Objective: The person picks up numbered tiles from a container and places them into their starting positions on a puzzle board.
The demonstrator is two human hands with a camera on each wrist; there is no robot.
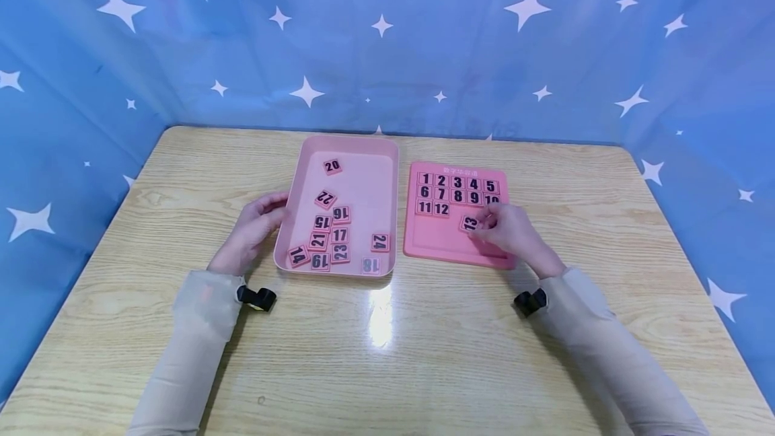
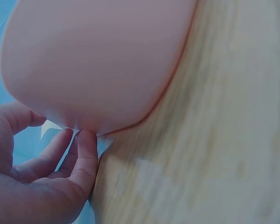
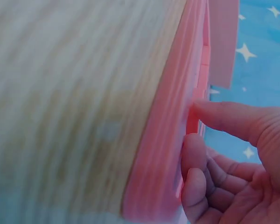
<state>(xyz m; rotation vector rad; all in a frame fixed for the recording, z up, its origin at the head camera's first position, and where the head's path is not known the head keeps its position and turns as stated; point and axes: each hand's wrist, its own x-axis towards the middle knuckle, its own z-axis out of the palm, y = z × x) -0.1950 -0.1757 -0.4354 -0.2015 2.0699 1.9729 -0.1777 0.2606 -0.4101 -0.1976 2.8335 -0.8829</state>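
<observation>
In the head view my right hand (image 1: pixel 511 231) pinches the number 13 tile (image 1: pixel 469 223) between thumb and fingers. That tile is turned sideways, over the pink number board (image 1: pixel 436 237), below the row with 11 and 12. From the right wrist, its reddish edge shows between thumb and fingertip. Tiles 1 to 12 stand in order on the board, the 10 partly covered by my hand. My left hand (image 1: pixel 251 231) touches the outer left wall of the pink tray (image 1: pixel 292 204), fingers loosely bent; the left wrist view shows the fingertips right at the wall (image 2: pixel 102 70).
Several loose number tiles (image 1: pixel 340 235) lie in the tray, turned various ways, mostly toward its near left. A pale 18 tile (image 1: pixel 371 265) is at the near right corner. Both tray and board rest on a wooden table (image 1: pixel 339 369), before a blue star-patterned curtain (image 1: pixel 424 39).
</observation>
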